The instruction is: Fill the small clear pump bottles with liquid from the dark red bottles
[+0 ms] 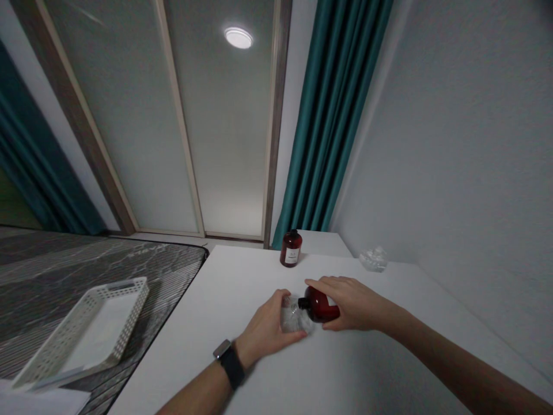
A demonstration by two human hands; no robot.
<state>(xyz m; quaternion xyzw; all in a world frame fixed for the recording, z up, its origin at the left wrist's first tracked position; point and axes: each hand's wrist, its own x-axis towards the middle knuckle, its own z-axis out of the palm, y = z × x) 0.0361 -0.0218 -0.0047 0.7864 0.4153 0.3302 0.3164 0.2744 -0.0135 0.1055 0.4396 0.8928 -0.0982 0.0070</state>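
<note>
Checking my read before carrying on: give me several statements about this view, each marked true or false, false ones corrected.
1. The right hand holds a tilted red bottle, its neck pointing toward the clear container in the left hand. True.
2. The smartwatch is worn on the right. False: the smartwatch is on the left.
3. An upright red bottle stands on the white table. True.
4. The white basket sits on that table. False: the white basket sits beyond its left edge.

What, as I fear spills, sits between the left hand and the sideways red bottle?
The head view shows a clear container, gripped by the left hand; the red bottle points its neck at it.
</note>
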